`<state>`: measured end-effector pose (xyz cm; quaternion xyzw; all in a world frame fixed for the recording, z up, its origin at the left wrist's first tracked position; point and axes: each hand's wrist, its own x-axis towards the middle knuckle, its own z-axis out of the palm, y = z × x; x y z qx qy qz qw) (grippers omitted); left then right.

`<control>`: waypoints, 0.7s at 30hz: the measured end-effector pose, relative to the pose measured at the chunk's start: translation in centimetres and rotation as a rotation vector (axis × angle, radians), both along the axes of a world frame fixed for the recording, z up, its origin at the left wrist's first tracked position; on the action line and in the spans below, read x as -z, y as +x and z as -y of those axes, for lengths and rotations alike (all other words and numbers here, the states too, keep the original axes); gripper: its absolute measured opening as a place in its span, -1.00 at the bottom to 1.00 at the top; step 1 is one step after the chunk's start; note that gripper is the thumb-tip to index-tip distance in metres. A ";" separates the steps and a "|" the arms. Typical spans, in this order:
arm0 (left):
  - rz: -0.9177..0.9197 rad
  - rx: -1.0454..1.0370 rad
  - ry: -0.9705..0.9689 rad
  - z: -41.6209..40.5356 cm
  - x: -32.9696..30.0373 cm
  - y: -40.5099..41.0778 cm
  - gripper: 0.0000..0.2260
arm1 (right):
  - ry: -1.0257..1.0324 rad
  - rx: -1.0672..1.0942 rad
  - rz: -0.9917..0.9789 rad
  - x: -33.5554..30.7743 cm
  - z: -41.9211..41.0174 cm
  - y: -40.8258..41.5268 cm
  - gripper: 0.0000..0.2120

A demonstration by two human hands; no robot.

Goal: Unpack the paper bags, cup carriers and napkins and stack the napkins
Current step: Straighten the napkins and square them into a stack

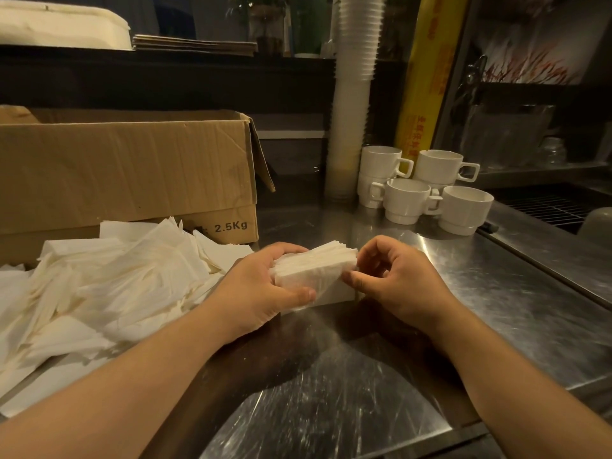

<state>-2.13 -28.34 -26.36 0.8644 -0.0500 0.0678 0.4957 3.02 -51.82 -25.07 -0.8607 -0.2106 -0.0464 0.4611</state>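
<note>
A small bundle of white napkins (314,265) is held over the steel counter, tilted up to the right. My left hand (265,286) grips its left end, thumb underneath. My right hand (394,279) pinches the bundle's right corner with curled fingers. Under the bundle lies a squared stack of napkins (334,294), partly hidden by my hands. A loose heap of white napkins (109,286) spreads over the counter to the left. Behind the heap stands an open cardboard box (132,170) marked 2.5Kg; its inside is out of sight.
Several white mugs (427,190) stand stacked at the back right, next to a tall column of paper cups (352,94) and a yellow roll box (427,77). A sink with a grate (546,207) lies at far right. Flat brown paper items (195,44) rest on the back shelf.
</note>
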 end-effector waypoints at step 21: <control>-0.011 0.001 0.002 0.2 -0.2 0.0 -0.37 | 0.001 0.006 -0.032 0.0 0.0 0.1 -0.76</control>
